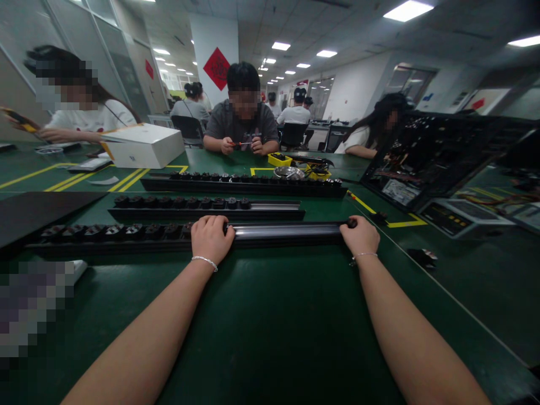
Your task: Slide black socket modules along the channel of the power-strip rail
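Note:
The nearest long black power strip lies crosswise on the green table, its bare metal channel showing between my hands. Black socket modules with metal contacts fill its left part. My left hand is closed over the strip at the right end of that row, its fingers curled on the far side; a dark piece shows by the thumb. At the strip's right end, my right hand is closed around a small black part, mostly covered by the fingers.
Two more power strips, a middle one and a far one, lie beyond. An open computer case and a power supply unit stand right. A white box is at left. A person opposite holds a screwdriver.

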{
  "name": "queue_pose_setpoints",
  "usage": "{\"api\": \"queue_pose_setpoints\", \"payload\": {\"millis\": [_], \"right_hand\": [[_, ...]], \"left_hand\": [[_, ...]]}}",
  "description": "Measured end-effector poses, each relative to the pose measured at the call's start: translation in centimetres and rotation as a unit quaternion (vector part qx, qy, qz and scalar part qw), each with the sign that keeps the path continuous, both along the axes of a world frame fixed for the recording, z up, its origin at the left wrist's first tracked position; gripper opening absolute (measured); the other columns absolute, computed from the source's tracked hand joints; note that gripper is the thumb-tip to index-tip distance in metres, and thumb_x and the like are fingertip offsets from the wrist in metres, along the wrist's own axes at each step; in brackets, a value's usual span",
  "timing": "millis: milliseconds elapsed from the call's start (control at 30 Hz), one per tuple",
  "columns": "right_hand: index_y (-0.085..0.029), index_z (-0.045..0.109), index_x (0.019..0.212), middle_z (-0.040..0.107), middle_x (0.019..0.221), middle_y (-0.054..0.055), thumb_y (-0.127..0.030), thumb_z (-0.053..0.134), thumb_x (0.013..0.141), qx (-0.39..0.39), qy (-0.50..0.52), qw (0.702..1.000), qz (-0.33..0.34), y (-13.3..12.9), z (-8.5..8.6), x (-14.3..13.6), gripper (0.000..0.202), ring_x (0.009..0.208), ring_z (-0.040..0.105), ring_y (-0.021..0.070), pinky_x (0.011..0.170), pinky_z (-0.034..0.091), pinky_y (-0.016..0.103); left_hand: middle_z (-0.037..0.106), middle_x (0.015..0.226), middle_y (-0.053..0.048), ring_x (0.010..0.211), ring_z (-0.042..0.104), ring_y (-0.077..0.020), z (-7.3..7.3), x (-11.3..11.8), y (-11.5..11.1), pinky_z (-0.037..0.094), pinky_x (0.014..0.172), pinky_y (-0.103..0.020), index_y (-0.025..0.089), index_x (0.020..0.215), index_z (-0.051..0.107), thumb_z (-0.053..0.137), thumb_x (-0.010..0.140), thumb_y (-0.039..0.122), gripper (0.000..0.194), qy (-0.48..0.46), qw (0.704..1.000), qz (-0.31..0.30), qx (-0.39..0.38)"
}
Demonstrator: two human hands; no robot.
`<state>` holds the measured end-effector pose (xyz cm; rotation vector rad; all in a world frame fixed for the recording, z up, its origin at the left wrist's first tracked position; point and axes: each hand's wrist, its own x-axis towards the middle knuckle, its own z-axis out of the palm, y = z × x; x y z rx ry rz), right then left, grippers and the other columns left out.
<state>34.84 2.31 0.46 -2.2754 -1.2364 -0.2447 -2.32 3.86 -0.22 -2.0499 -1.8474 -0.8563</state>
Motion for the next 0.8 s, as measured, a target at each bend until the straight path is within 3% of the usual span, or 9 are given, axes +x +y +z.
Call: {"api": "queue_pose_setpoints", "payload": {"millis": [800], "right_hand": [[-0.016,0.062,0.102,0.063,0.102,0.012,-0.036,0.054,0.07,0.042,0.068,0.997,-0.014,-0.1,-0.5,2.1,0.039,0.095,0.056,0.0271,0.087,0.043,0.042]], "left_hand": [[0.067,0.096,-0.009,0.104,0.052,-0.0286,0.0,-0.1,0.1,0.035,0.089,-0.042,0.021,0.092,0.062,0.047,0.081,0.035,0.024,0.001,1.0,-0.004,0.0]]}}
